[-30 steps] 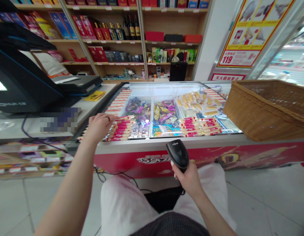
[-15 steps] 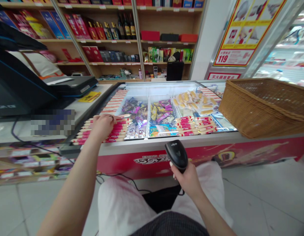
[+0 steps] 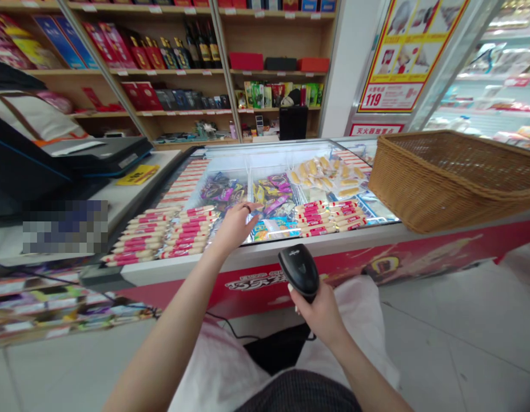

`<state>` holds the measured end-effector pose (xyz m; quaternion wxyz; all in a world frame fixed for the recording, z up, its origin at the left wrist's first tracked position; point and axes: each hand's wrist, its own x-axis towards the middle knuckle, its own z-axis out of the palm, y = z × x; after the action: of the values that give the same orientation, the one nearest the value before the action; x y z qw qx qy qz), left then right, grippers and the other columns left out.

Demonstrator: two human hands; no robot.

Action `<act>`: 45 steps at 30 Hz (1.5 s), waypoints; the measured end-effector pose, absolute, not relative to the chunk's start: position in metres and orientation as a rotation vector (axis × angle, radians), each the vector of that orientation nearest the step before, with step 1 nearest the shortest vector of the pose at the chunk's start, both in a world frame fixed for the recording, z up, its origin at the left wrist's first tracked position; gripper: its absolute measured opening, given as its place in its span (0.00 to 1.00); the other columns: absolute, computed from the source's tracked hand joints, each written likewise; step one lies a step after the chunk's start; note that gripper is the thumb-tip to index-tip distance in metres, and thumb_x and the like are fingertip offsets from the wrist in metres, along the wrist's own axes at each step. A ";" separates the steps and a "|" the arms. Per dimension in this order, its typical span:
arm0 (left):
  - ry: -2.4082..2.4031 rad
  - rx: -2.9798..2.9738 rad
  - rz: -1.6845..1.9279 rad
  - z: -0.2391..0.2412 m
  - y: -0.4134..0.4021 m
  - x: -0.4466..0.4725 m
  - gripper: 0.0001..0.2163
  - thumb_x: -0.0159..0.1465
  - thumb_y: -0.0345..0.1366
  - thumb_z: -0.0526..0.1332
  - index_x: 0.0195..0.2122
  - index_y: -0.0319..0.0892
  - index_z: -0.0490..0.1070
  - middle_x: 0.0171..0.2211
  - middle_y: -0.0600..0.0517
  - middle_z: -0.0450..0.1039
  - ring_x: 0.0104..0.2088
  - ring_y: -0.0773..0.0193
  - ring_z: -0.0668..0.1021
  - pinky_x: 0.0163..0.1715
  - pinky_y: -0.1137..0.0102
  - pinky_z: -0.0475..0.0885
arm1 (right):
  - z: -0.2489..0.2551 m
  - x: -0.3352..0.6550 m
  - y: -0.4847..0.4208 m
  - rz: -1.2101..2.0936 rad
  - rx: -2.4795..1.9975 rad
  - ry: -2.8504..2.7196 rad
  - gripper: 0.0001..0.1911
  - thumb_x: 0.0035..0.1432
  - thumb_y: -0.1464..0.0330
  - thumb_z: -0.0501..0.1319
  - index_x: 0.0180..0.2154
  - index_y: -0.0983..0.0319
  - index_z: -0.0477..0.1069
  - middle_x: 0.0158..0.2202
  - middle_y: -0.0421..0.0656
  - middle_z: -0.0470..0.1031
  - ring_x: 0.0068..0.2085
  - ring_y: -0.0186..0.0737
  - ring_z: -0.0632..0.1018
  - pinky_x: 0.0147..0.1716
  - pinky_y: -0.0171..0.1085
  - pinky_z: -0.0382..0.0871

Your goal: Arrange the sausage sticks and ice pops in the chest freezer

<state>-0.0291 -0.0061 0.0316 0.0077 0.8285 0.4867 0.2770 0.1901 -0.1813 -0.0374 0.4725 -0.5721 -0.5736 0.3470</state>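
Observation:
My right hand [image 3: 318,309] grips a black barcode scanner [image 3: 299,270], its head tilted up in front of the freezer's red side. My left hand [image 3: 240,223] reaches over the glass top of the chest freezer [image 3: 269,150] with its fingers stretched out and nothing in them. Left of that hand lie two stacks of wrapped sausages with red labels [image 3: 187,232]. More wrapped sausages [image 3: 329,217] lie on the glass to its right. Bags with yellowish pieces [image 3: 327,171] sit farther back. Through the glass, purple and yellow snack packs [image 3: 273,191] show inside the freezer.
A brown wicker basket [image 3: 419,194] stands at the freezer's right end. To the left is a counter [image 3: 162,163] with a dark scale-like machine [image 3: 102,154] and a yellow card [image 3: 138,174]. Shelves with bottles and boxes line the back wall. A cable [image 3: 230,327] hangs below.
My left hand has moved right, off the left sausage stacks, to above the middle of the freezer. My right hand still holds the scanner. The view has shifted slightly to the right.

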 end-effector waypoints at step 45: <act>1.475 2.227 1.094 0.011 -0.035 -0.014 0.09 0.68 0.36 0.58 0.46 0.45 0.76 0.43 0.51 0.82 0.43 0.59 0.81 0.49 0.65 0.72 | -0.018 0.175 -0.160 0.798 -1.396 -1.502 0.11 0.57 0.61 0.63 0.37 0.63 0.77 0.21 0.45 0.79 0.28 0.50 0.84 0.26 0.36 0.74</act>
<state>-0.0142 -0.0347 0.0109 0.1272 0.7652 0.5069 0.3760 0.1755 -0.1604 -0.0180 0.4535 -0.5655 -0.6082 0.3233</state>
